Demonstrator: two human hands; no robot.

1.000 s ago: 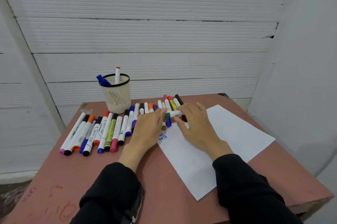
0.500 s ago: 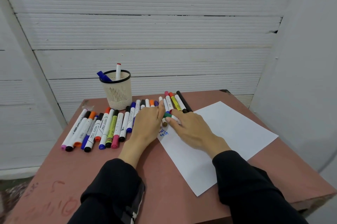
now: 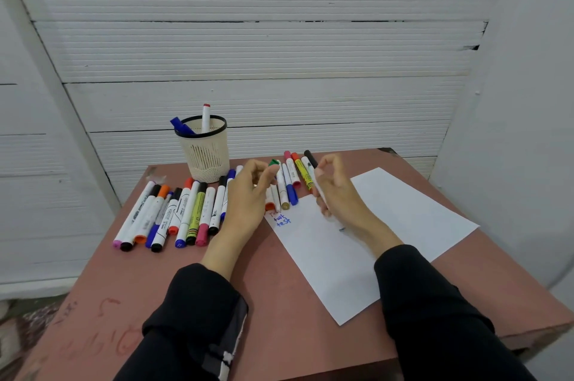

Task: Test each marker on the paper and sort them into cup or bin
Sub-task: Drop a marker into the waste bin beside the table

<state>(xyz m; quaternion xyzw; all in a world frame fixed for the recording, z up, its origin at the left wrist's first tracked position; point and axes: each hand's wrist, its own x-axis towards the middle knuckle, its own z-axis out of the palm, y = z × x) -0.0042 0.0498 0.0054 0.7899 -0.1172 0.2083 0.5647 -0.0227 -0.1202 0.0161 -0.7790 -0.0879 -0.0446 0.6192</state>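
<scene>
The right hand (image 3: 338,191) grips the uncapped marker (image 3: 318,191) in writing position over the paper (image 3: 388,225). The left hand (image 3: 248,197) pinches its green cap (image 3: 274,162) just left of the paper, ready for recapping.

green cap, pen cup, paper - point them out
green cap (image 3: 274,162), head view, its top above the left fingertips
pen cup (image 3: 203,154), head view, slatted wall
paper (image 3: 403,210), head view, bare part
</scene>
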